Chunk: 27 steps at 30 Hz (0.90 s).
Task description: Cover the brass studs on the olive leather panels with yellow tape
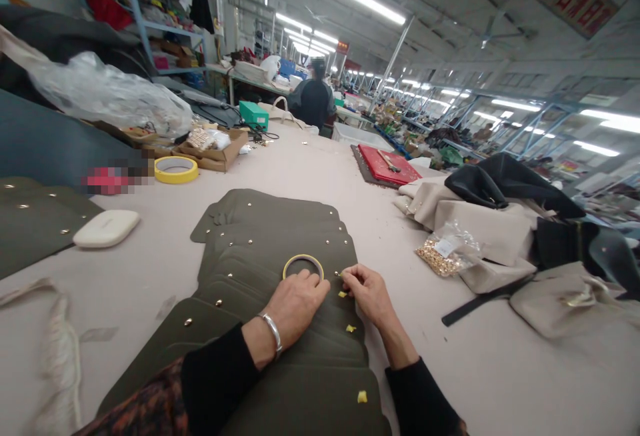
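Overlapping dark olive panels point(280, 223) with small metal studs lie in a stack in front of me. My left hand point(299, 306), with a silver bangle at the wrist, is closed on the near edge of a yellow tape roll point(303, 258) over the panels. At the panels' right edge, my right hand point(367, 291) pinches a small yellow bit beside a metal stud point(337, 274). Small yellow tape pieces, such as one point(362, 397) near the bottom, sit along that right edge.
A white rounded case point(107, 229), a thicker yellow roll point(176, 169) and a cardboard box point(226, 153) are on the left. To the right lie a red pad point(385, 164), a bag of gold studs point(443, 256) and beige pieces point(485, 226). A person point(315, 99) sits beyond.
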Available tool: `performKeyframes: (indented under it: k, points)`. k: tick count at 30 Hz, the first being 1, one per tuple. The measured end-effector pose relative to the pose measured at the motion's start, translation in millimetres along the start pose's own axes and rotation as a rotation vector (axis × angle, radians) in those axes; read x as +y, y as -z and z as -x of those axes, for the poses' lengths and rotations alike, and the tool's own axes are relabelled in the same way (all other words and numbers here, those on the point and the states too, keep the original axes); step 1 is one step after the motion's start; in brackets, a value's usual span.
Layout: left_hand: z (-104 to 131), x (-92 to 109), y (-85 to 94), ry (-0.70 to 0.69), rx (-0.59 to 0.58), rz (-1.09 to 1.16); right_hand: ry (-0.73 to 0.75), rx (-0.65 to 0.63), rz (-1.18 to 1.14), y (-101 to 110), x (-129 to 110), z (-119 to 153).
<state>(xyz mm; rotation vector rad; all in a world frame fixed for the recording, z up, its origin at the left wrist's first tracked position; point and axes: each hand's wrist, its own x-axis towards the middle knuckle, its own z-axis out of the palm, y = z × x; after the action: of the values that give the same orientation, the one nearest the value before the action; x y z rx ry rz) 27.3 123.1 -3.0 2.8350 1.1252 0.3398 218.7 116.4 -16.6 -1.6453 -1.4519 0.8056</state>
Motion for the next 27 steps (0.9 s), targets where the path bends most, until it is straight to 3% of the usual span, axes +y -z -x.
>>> performKeyframes:
  k: [8, 14, 21, 24, 27]
  points:
    - [-2.3, -0.3, 0.8, 0.012, -0.049, 0.021, -0.005, -0.092, 0.315, -3.1, -6.7, -8.3]
    - [-2.8, 0.6, -1.3, 0.022, -0.025, 0.038, 0.077, 0.019, 0.47, -10.3, -10.1, -5.8]
    - [-1.7, 0.8, -3.7, 0.023, -0.013, 0.043, 0.175, 0.074, 0.417, -16.6, -3.0, -8.1]
    - [-1.4, -1.2, -4.2, 0.048, 0.026, 0.104, 0.086, 0.047, 0.276, -12.4, -2.7, -10.2]
    - [-1.2, -3.8, -4.7, 0.132, 0.15, 0.313, -0.027, -0.048, -0.008, -5.9, -5.1, -6.8]
